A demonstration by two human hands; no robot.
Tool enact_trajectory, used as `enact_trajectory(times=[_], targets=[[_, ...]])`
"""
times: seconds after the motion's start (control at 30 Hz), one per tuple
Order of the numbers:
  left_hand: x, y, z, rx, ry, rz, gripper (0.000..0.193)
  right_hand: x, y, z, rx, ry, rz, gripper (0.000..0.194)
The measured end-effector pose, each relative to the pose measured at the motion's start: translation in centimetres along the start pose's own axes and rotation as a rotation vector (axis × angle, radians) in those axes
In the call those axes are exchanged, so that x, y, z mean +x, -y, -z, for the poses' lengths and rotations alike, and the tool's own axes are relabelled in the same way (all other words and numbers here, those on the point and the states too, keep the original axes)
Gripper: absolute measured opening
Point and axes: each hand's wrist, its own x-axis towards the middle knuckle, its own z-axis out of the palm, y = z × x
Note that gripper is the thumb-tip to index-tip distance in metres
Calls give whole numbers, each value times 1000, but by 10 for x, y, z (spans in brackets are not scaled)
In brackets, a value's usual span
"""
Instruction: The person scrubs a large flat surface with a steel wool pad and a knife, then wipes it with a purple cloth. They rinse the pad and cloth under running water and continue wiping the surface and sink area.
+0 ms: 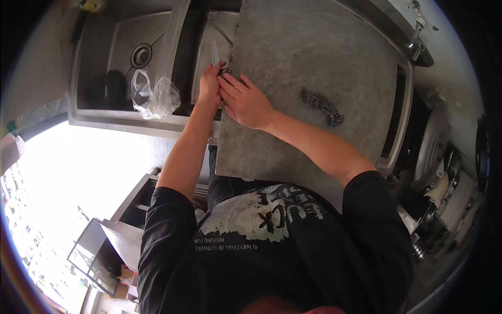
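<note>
My left hand (211, 84) is closed around a narrow, flat blade, seemingly a knife (215, 53), whose tip points away from me over the right-hand sink basin. Against it, at the left edge of a grey slab (282, 51), lies my right hand (249, 102), palm down. A small dark steel wool scourer (224, 72) shows between the fingers of both hands; most of it and any handle are hidden. Farther right, a longer clump of steel wool (322, 106) rests on the slab, apart from both hands.
A clear plastic bag (157, 96) hangs on the rim of the left sink basin (129, 35), which has a round drain (141, 55). A tap (416, 45) is on the wall at upper right. Pans and a large metal lid (431, 145) stand right of the sink.
</note>
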Motion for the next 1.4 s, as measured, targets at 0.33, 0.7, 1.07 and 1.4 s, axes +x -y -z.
enact_trajectory(times=[0.33,0.7,1.07,1.4], targets=[[-41,16,-1,-116,15,12,32,146,-217,0,-374,-103,-441,47],[-41,12,-8,117,27,-22,60,41,-40,15,-139,82,-52,46],[-36,19,-10,720,-12,-258,64,164,-223,-9,-442,-188,-290,45],[-34,16,-13,940,-20,-390,51,-32,-138,60,-280,-116,-265,42]])
